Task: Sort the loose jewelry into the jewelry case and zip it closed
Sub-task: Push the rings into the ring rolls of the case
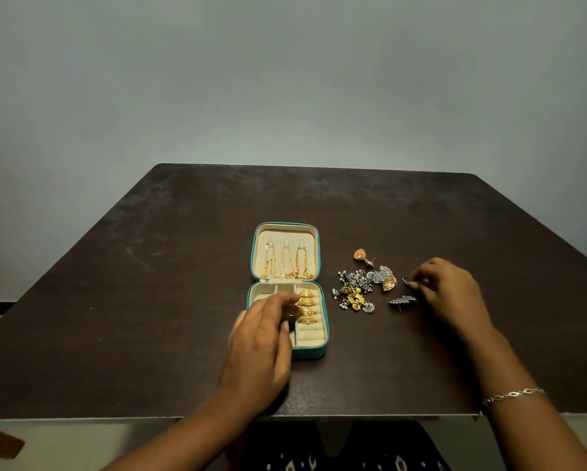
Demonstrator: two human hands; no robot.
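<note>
Handling: loose earrings [361, 288], centre-right, likely light, snaggy (pinch hooks).
Right hand [450, 294]: pinching silver piece [407, 281].
Left hand [263, 338]: curled over case [314, 353], hold unclear.

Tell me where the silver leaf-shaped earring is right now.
In the head view, the silver leaf-shaped earring lies on the table, right of the jewelry case, between the loose jewelry pile and the right hand, which pinches a small silver piece.
</note>
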